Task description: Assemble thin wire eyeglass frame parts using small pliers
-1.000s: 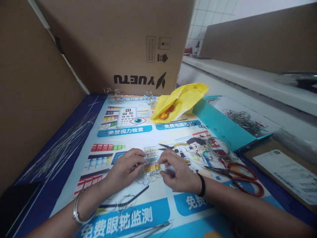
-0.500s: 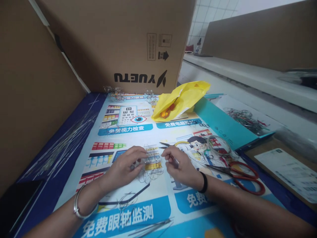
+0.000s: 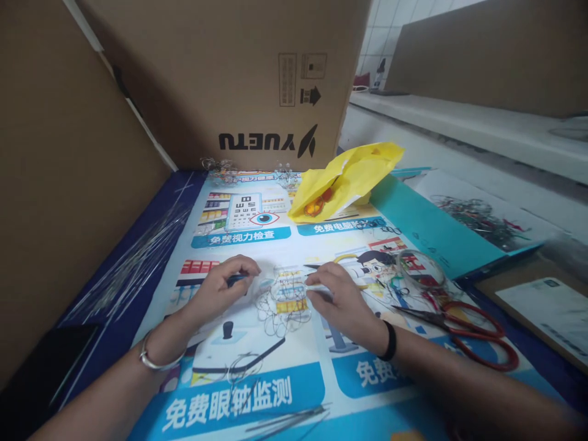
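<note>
Two bare hands face each other over a printed sheet on the table, with a looped wire piece [image 3: 283, 312] between them. It is thin and silvery grey, made of many open, petal-like loops spreading around a tangled middle, and the colours of the print show through it. It lies over a yellow block in the picture, its finer strands too faint to follow. The left hand [image 3: 229, 285] is at the wire's upper left, fingers curled and thumb near forefinger; whether this grip pinches a strand cannot be made out. The right hand [image 3: 342, 303] is at the wire's right edge, thumb and forefinger bent towards each other, and there too the pictures do not settle whether the grip has closed on wire. The printed sheet [image 3: 239, 254] carries white Chinese lettering on blue bands: 免费视力检查 beside an eye chart, 免费眼轴监测 nearer the wearer, and a further band beginning 免费, partly hidden by the right arm. Behind, a cardboard box [image 3: 229, 73] bears YUETU in black, upside down, with a leaf-like mark and an arrow. Red-handled scissors [image 3: 445, 320] lie to the right, near a white label [image 3: 546, 306] whose print is too blurred to read.
</note>
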`<state>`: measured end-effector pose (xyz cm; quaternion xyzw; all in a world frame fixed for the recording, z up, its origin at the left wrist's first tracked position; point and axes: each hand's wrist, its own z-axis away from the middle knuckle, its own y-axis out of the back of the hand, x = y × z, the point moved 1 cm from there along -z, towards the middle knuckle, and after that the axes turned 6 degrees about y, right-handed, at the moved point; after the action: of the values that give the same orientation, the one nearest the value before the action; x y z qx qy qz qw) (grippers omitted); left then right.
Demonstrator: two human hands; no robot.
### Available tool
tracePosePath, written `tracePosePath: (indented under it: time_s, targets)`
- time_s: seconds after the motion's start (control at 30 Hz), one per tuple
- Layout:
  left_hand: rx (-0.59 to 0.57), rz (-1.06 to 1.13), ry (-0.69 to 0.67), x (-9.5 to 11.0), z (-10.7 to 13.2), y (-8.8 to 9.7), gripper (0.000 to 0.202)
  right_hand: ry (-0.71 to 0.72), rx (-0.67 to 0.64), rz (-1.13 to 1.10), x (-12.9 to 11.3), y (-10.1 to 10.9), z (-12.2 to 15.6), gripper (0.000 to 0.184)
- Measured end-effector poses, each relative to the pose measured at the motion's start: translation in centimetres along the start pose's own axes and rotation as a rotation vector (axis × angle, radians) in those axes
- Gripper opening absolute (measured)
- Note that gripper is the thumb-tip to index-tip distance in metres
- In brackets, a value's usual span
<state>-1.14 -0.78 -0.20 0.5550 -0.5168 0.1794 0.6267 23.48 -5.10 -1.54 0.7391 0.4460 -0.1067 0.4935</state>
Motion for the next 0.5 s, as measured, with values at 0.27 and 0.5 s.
tracePosePath:
  time_s: [0.27,0.5]
  targets:
    - [-0.232,-0.092,-0.114,0.26,-0.23,0.17,0.017,0.009,-0.114,0.08,0.32,-0.17,-0.11,0.013]
    - [-0.268,-0.318,-0.181,0.26,0.03,0.11,0.029,0.009,-0.123,0.031,0.38,-0.25,-0.1,0.01]
